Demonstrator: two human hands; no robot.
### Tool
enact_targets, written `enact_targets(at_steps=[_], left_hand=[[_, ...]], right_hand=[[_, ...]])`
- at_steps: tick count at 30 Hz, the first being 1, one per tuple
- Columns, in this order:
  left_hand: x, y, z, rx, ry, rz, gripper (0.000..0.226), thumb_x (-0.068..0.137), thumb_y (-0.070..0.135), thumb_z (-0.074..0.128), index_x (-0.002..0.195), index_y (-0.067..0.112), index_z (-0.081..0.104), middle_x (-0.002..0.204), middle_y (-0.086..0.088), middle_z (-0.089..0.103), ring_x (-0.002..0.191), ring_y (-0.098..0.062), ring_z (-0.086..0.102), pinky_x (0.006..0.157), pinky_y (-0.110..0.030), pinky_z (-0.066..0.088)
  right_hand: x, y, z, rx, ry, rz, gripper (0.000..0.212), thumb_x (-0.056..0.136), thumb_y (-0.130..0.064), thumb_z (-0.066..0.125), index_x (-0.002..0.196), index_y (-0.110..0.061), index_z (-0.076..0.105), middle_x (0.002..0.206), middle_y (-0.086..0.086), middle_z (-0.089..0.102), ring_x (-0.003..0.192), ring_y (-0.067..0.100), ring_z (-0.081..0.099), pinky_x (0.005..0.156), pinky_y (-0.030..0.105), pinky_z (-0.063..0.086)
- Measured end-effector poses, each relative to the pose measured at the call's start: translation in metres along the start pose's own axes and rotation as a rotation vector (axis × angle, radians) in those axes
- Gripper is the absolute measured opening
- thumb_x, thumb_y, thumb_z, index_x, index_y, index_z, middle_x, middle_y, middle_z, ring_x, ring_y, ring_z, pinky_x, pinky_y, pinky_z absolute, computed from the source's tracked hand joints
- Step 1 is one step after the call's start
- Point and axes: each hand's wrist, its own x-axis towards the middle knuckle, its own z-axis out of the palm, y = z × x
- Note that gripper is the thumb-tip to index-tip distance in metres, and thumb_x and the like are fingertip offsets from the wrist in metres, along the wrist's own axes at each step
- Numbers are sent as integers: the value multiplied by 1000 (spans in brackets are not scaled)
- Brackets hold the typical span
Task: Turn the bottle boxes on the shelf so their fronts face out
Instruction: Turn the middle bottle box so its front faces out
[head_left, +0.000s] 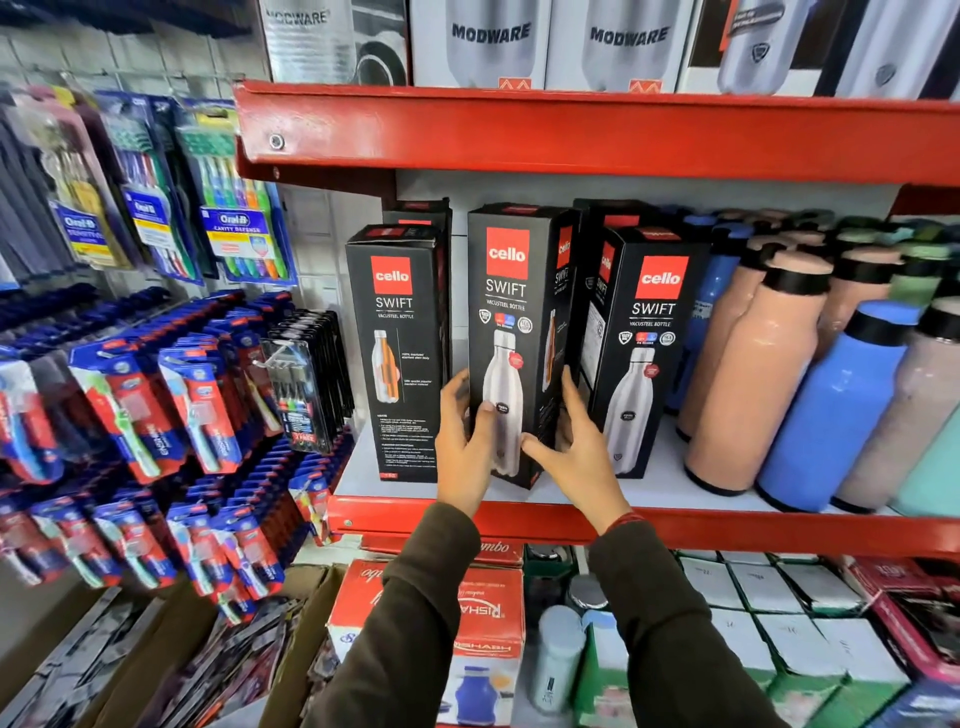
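Head view, aimed at a white shelf (665, 491) with a red front lip. Gripped the middle cello box (511, 332) low down with both hands. Left hand (462, 452) pressed to its 9 o'clock edge, thumb laid over the printed steel bottle. Right hand (582, 452) wrapped round the 3 o'clock corner, fingers on the side panel, thumb on the front.

Stood upright on the shelf, front face outward but skewed a little, right side panel also visible. Hemmed in closely on both sides: left box (397, 353) just beside at 9 o'clock, showing a cutaway bottle drawing and small print; right box (644, 353) just beside at 3 o'clock, front showing, angled so its left side panel appeared too. Fingers squeezed into those narrow gaps.

More black boxes (415, 213) ranked behind at 12 o'clock. Farther toward 3 o'clock, crowded loose bottles: a peach bottle (748, 384) near the right box, then a blue bottle (831, 410). Toothbrush packs (239, 244) hung well off at 9 o'clock, Modware boxes (491, 41) lined up overhead, a red carton (488, 608) at 6 o'clock below.
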Motion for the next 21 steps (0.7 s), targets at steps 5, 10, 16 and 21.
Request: enact_targets(at_steps=[5, 10, 16, 21], left_hand=[[0, -4, 5, 69, 33, 18, 45, 99, 21, 54, 143, 26, 44, 141, 17, 49, 128, 15, 45, 111, -15, 37], [2, -8, 8, 192, 82, 44, 46, 99, 11, 52, 145, 16, 46, 137, 8, 48, 135, -11, 47, 118, -38, 39], [1, -14, 11, 296, 106, 43, 50, 96, 1, 50, 145, 11, 45, 146, -9, 50, 139, -22, 46, 118, -38, 38], [1, -18, 12, 382, 93, 54, 50, 97, -1, 49, 146, 8, 44, 146, -11, 49, 129, -8, 42, 99, 8, 23]], right_hand=[[5, 1, 0, -43, 2, 10, 79, 91, -11, 63, 154, -32, 22, 156, 1, 41, 143, 12, 40, 117, 35, 38], [8, 4, 3, -140, 26, 27, 66, 94, -5, 59, 152, -18, 30, 150, 8, 48, 135, 11, 45, 103, 4, 36], [11, 10, 10, -215, 61, 20, 65, 94, -4, 56, 152, -20, 30, 147, 7, 51, 136, 19, 47, 111, 25, 35], [12, 17, 12, -237, 62, 46, 63, 96, -5, 53, 153, -16, 28, 148, 11, 50, 137, 24, 47, 115, 34, 37]])
